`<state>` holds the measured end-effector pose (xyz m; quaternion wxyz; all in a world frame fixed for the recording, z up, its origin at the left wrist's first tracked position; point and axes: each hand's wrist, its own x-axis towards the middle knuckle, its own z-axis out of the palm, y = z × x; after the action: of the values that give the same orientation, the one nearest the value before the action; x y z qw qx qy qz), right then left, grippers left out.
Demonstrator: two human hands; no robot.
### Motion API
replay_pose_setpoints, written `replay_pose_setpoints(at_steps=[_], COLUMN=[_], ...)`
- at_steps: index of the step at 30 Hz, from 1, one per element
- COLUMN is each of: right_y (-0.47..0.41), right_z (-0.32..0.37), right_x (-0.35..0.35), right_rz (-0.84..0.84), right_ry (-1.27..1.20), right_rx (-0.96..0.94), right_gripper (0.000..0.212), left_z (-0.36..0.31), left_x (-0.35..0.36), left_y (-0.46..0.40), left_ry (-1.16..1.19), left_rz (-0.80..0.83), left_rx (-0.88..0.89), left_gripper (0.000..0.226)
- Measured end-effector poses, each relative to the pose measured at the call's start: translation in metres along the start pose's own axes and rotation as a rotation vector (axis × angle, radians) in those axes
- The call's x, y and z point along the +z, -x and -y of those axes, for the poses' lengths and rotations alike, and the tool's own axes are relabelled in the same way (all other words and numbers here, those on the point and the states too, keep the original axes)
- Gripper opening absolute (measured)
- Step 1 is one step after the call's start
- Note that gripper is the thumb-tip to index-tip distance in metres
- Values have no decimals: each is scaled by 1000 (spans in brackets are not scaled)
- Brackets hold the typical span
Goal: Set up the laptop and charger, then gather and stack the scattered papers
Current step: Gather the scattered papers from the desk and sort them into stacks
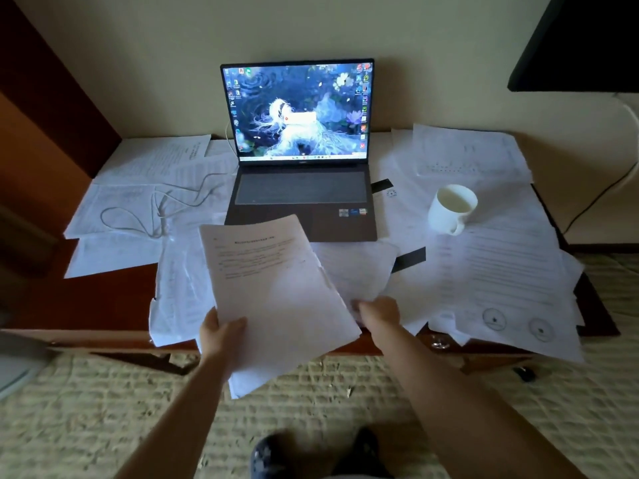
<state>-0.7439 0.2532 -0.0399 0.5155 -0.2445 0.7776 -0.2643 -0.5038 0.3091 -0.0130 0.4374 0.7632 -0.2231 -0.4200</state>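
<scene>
I see a reddish-brown wooden desk pushed against a cream wall, with a patterned beige carpet below it and a dark wooden panel at the left. One laptop stands open at the back centre of the desk, its screen lit with a blue wallpaper. One white charger cable runs from the laptop's left side and loops over the sheets on the left. One white mug stands on the papers to the right of the laptop. Loose papers cover most of the desk on both sides; they overlap too much for me to count.

My two hands are in view. My left hand grips the lower edge of a held stack of sheets, thumb on top, tilted up above the desk's front edge. My right hand is at the stack's right edge, over the sheets lying in front of the laptop; its fingers are hidden, so I cannot tell whether it pinches anything. One dark screen hangs at the upper right, and two dark shoes show at the bottom.
</scene>
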Motion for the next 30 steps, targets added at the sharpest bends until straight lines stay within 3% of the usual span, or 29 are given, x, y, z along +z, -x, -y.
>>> replay_pose_setpoints(at_steps=[3,6,11,14,18,21,26,30], right_y=[9,12,26,47,85,99,129,149], right_z=[-11,-26,-34,-32,-37,-36,-26,-27], right_x=[-8,-14,-27,-35,-42,-46,-43,-36], right_rz=[117,99,-3,-111,-300,-334,-431,-496], right_ry=[-78,36,-168,-223,96,153,-98,-350], right_rx=[89,68,55,-23,-254,-435,-489,-402], right_gripper=[3,7,34,37,43,42,37,34], left_z=[15,26,34,34,30,23,17,30], left_x=[-7,-13,-21,-29,-45,-56,-56,-54], left_y=[8,23,42,48,55,59,85,97], left_ry=[-7,-48,-38,18,-25,-133,-229,-97], left_rz=[-44,-105,-172,-205,-151,-78,-53,-37], left_rx=[-18,-18,-1,35,129,232,233,161], left_gripper=[31,27,25,31,42,58,83,71])
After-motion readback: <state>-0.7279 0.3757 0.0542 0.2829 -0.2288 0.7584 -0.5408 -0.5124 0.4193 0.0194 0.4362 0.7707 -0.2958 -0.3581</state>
